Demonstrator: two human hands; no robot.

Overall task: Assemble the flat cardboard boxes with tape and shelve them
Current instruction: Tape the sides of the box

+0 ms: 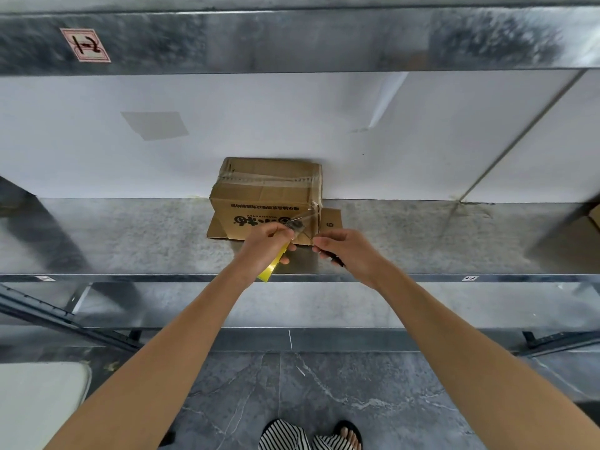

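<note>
The left hand (pixel 269 241) curls round a yellow tape dispenser (pixel 272 267), and the right hand (pixel 347 251) pinches the clear tape (pixel 304 222) strung between them. The cardboard box (pixel 266 190) sits on the metal shelf (pixel 130 235) just beyond the fingertips. Keeping that strand taut should give a clean tear.

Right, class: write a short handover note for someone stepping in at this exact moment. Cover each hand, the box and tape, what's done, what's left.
Left hand: grips the yellow tape dispenser in front of the cardboard box.
Right hand: fingers pinch the clear tape stretched off the box's right front corner.
Box: on the metal shelf, against the wall, print upside down.
Done: top seam taped.
Left: probably finish this strip; bottom flaps splay out untaped.
</note>
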